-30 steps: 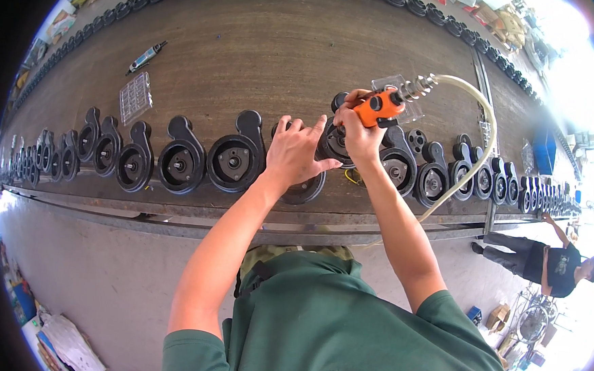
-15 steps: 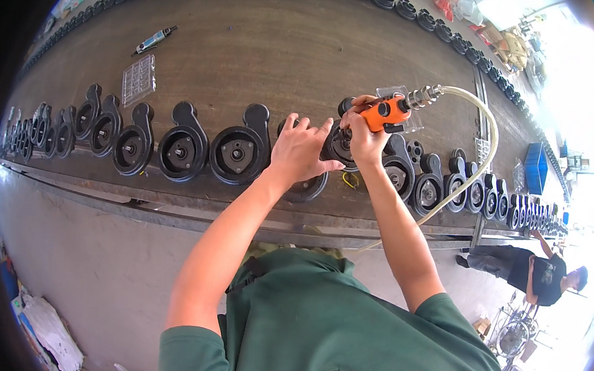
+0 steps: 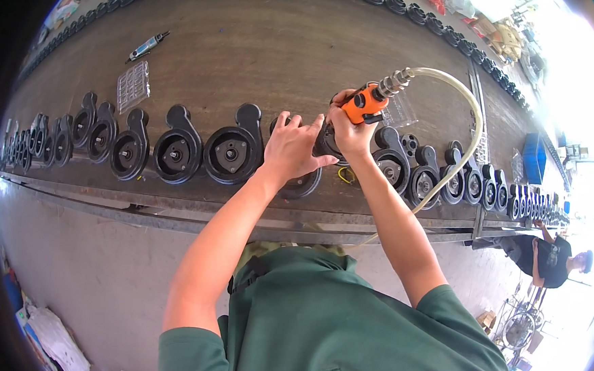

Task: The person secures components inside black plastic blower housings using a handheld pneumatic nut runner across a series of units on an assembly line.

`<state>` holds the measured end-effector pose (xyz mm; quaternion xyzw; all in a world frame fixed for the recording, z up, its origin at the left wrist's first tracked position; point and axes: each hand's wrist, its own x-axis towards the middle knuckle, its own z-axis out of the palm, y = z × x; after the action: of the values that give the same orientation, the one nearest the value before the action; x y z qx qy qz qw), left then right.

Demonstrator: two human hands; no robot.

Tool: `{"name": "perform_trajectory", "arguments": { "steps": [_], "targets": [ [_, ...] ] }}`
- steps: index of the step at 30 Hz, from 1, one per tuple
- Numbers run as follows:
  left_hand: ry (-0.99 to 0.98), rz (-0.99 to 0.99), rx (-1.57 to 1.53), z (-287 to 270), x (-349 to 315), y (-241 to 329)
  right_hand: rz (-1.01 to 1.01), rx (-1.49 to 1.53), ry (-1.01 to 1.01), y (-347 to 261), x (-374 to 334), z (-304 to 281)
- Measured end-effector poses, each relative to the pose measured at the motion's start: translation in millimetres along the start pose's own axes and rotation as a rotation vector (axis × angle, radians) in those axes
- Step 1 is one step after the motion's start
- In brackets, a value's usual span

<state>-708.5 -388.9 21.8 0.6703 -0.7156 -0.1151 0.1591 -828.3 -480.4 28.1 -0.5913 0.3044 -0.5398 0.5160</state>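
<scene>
My right hand (image 3: 349, 131) is closed round an orange air-powered hand tool (image 3: 365, 105) with a metal coupling and a pale hose (image 3: 477, 108). Its working end is hidden behind the hand, over a black round housing (image 3: 325, 145) that mostly lies under my fingers. My left hand (image 3: 290, 148) is open, fingers spread, laid over another black housing (image 3: 304, 186) just to the left. Whether its fingertips also touch the right-hand piece, I cannot tell. A small yellow loop (image 3: 345, 175) lies between my wrists.
Several similar housings with round heads stretch along the near table edge (image 3: 173, 202) both ways. A clear plastic tray (image 3: 133, 87) and a slim silver-blue tool (image 3: 147, 46) lie at the left. To the right are a blue bin (image 3: 534, 162) and a person (image 3: 552, 261) beside the table.
My right hand and the orange tool have moved left, closer to my left hand. The left hand stays spread over the same housing. The whole view has shifted slightly.
</scene>
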Motion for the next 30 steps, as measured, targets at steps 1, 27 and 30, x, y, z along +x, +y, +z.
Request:
{"name": "perform_trajectory", "arguments": {
  "steps": [1, 27, 30],
  "targets": [
    [0.009, -0.006, 0.004, -1, 0, 0, 0.014, 0.001, -0.022, 0, 1, -1],
    [0.109, 0.137, -0.076, 14, 0, -11, -0.058, 0.069, 0.159, 3, 16, -49],
    [0.109, 0.136, -0.073, 14, 0, -11, -0.054, 0.06, 0.164, 3, 17, -50]
  ]
}}
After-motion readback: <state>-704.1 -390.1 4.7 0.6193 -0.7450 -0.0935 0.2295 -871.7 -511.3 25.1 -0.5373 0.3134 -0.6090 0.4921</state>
